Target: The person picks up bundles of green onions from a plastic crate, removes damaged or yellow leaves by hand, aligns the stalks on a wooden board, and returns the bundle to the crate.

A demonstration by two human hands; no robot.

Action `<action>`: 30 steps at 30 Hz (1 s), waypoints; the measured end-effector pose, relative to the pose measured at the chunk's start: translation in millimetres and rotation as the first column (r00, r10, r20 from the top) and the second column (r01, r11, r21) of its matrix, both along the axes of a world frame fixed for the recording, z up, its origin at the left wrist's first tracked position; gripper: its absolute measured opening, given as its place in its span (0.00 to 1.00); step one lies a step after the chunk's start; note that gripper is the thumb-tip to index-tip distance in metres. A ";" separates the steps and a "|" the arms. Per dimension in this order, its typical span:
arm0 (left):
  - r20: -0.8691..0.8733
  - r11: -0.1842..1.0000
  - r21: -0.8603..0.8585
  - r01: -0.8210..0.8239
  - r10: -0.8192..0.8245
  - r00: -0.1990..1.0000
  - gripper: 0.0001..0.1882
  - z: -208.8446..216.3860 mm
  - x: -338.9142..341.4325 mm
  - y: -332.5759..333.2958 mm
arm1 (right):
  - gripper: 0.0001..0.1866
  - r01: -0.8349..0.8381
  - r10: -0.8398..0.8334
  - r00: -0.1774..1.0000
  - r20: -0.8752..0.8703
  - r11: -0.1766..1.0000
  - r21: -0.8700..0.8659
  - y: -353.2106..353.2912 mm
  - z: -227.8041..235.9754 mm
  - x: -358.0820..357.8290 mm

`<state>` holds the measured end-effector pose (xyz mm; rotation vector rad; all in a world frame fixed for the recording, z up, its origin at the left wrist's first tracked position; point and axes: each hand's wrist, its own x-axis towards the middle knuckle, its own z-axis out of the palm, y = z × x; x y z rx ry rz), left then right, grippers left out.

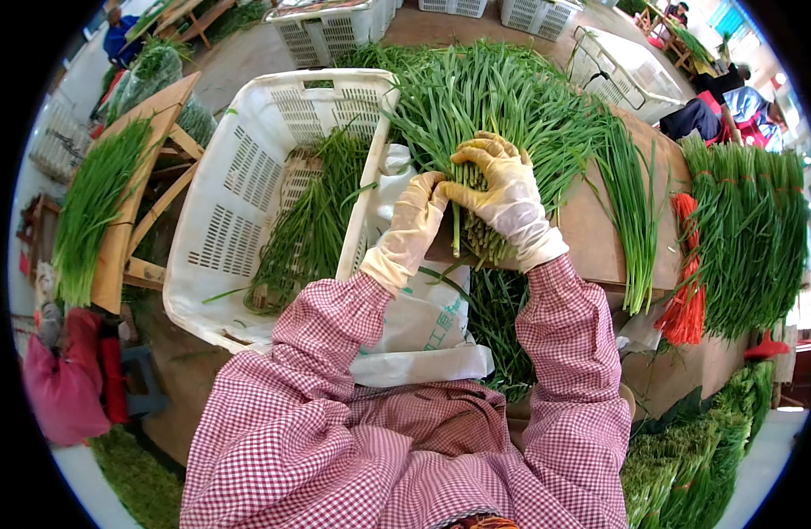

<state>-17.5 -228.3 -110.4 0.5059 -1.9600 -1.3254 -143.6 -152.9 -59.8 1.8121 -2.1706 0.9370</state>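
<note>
A thick bunch of garlic chives extends over the near edge of the table, long flat green leaves fanning away, paler stems gathered closely, one stem standing apart at the left.

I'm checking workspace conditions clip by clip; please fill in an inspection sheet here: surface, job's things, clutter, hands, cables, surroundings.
Surface: brown wooden tabletop, largely covered by heaped greens.
Job's things: bundle of long-leafed greens, stem ends toward the wearer.
Clutter: white slotted plastic crate at left, loose greens inside; red strands at right, beside tied green bundles.
Hands: both gloved; right hand grips the bundle; left hand is at the stems' left, grip unclear.
Cables: nothing seen.
Surroundings: more white crates beyond; person in blue upper left.
</note>
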 end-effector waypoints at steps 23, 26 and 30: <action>-0.062 0.757 0.634 0.161 -0.158 0.985 0.42 16.3 -101.8 -62.6 | 0.29 0.327 -0.355 0.920 -0.167 0.929 -0.173 100.1 42.4 -38.0; 0.096 0.825 0.562 0.062 -0.140 0.985 0.41 19.2 -103.6 -62.8 | 0.41 0.770 -0.735 0.633 -0.242 0.630 0.100 145.2 2.4 -93.1; 0.103 0.852 0.520 0.065 -0.138 0.985 0.41 -10.2 -110.4 -85.7 | 0.34 0.854 -0.793 0.514 -0.326 0.440 0.278 183.8 -53.1 -137.2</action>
